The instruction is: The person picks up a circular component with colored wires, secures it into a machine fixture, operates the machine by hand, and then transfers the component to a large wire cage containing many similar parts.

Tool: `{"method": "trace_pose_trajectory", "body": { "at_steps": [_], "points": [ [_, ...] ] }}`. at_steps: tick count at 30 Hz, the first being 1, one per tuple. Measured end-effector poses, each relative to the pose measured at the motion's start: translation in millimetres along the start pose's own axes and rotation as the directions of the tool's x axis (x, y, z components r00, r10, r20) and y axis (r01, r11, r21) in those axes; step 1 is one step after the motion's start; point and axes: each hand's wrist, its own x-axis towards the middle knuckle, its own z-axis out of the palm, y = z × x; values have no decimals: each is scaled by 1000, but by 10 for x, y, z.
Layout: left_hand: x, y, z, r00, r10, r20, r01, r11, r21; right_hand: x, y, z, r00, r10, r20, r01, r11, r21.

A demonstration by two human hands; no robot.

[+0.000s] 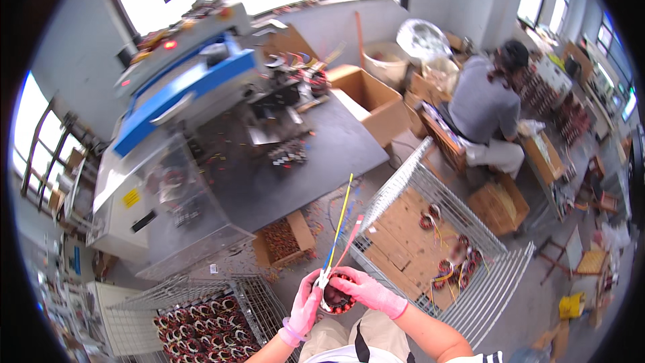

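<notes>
Above my lap I hold a ring-shaped motor stator (pixel 338 300) with dark red copper windings, one pink-gloved hand on each side. My left hand (pixel 306 304) is closed around its left side, where the white-sleeved lead bundle (pixel 324 277) comes out. Up from that bundle stand a long yellow and blue wire (pixel 341 218) and a shorter red wire (pixel 350 240). My right hand (pixel 373 294) grips the right rim, its fingers reaching over the top of the ring. The fingertips on the far side of the stator are hidden.
A wire cart (pixel 396 188) with several stators on cardboard stands right; another wire basket (pixel 252 296) full of stators is lower left. Ahead are a dark worktable (pixel 336 154) with a blue-and-white machine (pixel 188 94) and a box of scraps (pixel 283 238). A person (pixel 487 104) sits farther right.
</notes>
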Motion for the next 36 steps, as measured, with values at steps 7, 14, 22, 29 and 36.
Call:
{"method": "trace_pose_trajectory", "body": {
  "at_steps": [7, 14, 22, 29, 36],
  "points": [
    [-835, 778, -1288, 975, 194, 108, -206, 971, 122, 208, -330, 1402, 964, 65, 259, 126, 742, -658],
    [-1094, 792, -1748, 774, 477, -416, -617, 422, -664, 124, -591, 2406, 954, -30, 299, 246, 650, -719],
    [-1558, 1220, -3218, 118, 490, -864, -968, 249, 9, 211, -925, 1623, 885, -242, 398, 465, 457, -758],
    [-578, 627, -2274, 894, -105, -436, 419, -151, 895, 967, -1396, 613, 959, -270, 89, 254, 674, -694],
    [1230, 1859, -546, 896, 255, -362, 16, 799, 601, 1621, -1768, -4, 912, -393, 115, 315, 493, -811]
  ]
}}
